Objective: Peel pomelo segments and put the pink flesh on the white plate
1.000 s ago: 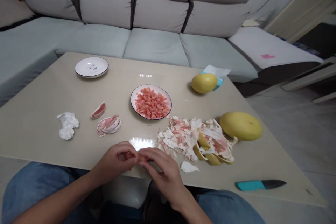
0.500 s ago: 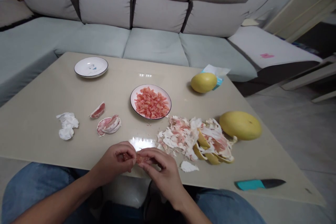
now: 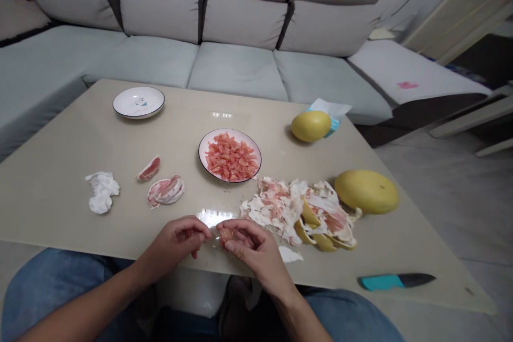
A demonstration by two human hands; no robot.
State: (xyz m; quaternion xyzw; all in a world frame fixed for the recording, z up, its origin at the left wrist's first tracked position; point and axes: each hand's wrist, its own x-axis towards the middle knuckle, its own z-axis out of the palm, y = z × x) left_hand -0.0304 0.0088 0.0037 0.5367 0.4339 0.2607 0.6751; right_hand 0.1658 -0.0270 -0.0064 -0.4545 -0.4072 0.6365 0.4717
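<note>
Over the table's near edge, my left hand [image 3: 176,240] is closed, with a bit of pink pomelo flesh [image 3: 189,233] showing between its fingers. Beside it, a small gap away, my right hand [image 3: 252,251] pinches another piece of pomelo flesh [image 3: 225,236] between thumb and fingers. Beyond my hands sits a white plate [image 3: 203,163] with a dark rim, heaped with pink pomelo pieces [image 3: 232,157]. Left of the plate lie a single pomelo segment [image 3: 148,169] and a cluster of segments [image 3: 166,191] with pale skin on them.
Peel and membrane scraps [image 3: 276,208] lie right of my hands. A knife [image 3: 396,281] with a turquoise handle rests near the front right edge. Two whole pomelos [image 3: 366,191] stand at the right. Crumpled tissue [image 3: 102,192] and a second plate [image 3: 138,102] are at left.
My hands have moved apart. The pomelo flesh between them is now in separate pieces, one in each hand. The things on the table have stayed in place.
</note>
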